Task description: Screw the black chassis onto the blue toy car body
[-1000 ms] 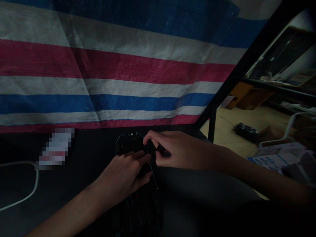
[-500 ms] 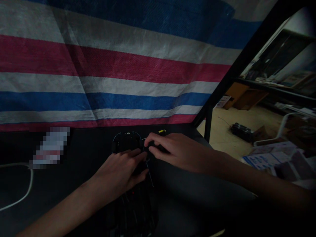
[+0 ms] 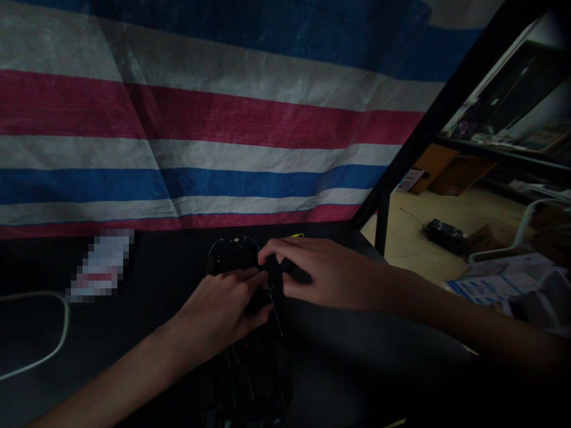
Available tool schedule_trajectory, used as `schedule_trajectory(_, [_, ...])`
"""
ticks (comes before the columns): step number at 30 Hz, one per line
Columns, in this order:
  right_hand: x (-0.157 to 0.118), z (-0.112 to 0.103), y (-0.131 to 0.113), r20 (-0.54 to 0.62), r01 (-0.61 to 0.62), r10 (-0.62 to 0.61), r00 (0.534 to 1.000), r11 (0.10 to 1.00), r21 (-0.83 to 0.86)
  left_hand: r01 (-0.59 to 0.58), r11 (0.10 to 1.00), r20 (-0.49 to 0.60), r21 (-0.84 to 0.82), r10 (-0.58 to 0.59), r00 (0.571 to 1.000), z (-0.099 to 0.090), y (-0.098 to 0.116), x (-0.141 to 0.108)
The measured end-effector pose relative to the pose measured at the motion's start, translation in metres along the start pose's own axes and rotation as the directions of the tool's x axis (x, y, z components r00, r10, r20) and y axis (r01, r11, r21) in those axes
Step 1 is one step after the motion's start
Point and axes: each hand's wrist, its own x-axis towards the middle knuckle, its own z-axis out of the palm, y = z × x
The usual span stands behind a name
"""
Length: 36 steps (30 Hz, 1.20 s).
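A black device [image 3: 232, 255] with a rounded far end and thin pale edging lies on the dark table; its exact kind is too dark to make out. My left hand [image 3: 232, 300] is closed over its middle, fingers across the top and thumb at the near side. At the device's right edge, my right hand [image 3: 312, 270] has its index finger bent, with the thumb lower and slightly apart. A dark, handle-like shape [image 3: 297, 272] shows between that thumb and the fingers, mostly lost in shadow. A thin, straight edge [image 3: 276, 315] runs toward me beside my left thumb.
Behind my right hand lies a small yellow item [image 3: 297, 235]. On the left are a blurred-out pale packet or phone [image 3: 102, 264] and a white cable [image 3: 62, 327]. A striped tarp [image 3: 214, 148] hangs behind the black table [image 3: 339, 356]. Cluttered shelves [image 3: 513, 154] stand beyond, to the right.
My right thumb has moved down and away from the index finger. My left hand keeps its hold on the black device. The whole view has shifted slightly.
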Motion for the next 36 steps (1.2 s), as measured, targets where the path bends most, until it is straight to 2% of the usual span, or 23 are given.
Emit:
schedule_trajectory(4, [0.0042,0.0012,-0.0024,0.039,-0.002,0.004,0.999,0.999,-0.050,0.008,1.000,-0.011,-0.004,-0.008,1.000,-0.0008,0.0004,-0.0003])
schedule_trajectory(8, [0.0079,0.0031,-0.0053,-0.018,0.015,-0.015,1.000,1.000,-0.003,-0.003,1.000,-0.022,0.012,0.004,1.000,0.0001,-0.0006,-0.0005])
schedule_trajectory(13, [0.0098,0.0018,-0.0058,0.023,-0.023,0.024,0.999,0.998,-0.057,-0.018,0.999,-0.049,0.039,0.020,0.999,0.0019,-0.0018,-0.0016])
schedule_trajectory(17, [0.0096,0.0026,-0.0066,-0.021,0.021,-0.022,1.000,0.998,-0.058,-0.007,0.999,-0.034,0.052,0.009,0.999,0.0015,-0.0008,-0.0018])
schedule_trajectory(20, [0.0094,0.0030,-0.0061,0.005,-0.030,0.031,1.000,0.993,-0.115,-0.012,0.998,-0.047,0.054,0.015,0.999,0.0017,-0.0006,-0.0013])
schedule_trajectory(22, [0.0088,0.0026,-0.0053,0.044,-0.034,0.038,0.998,0.995,-0.089,-0.015,0.999,-0.057,0.044,0.018,0.998,0.0016,-0.0008,-0.0012])
schedule_trajectory(27, [0.0053,-0.0015,-0.0077,0.058,0.072,-0.074,0.996,0.997,0.033,0.006,0.999,-0.031,0.041,-0.005,0.999,0.0004,-0.0010,-0.0021])
schedule_trajectory(32, [0.0047,-0.0059,-0.0101,0.122,-0.021,0.031,0.992,0.997,-0.079,-0.015,1.000,-0.045,0.025,0.016,0.999,0.0008,-0.0013,-0.0017])
schedule_trajectory(36, [0.0027,-0.0047,-0.0073,0.095,0.021,-0.022,0.995,1.000,0.008,-0.003,1.000,-0.023,0.017,0.003,1.000,-0.0010,-0.0002,-0.0011])
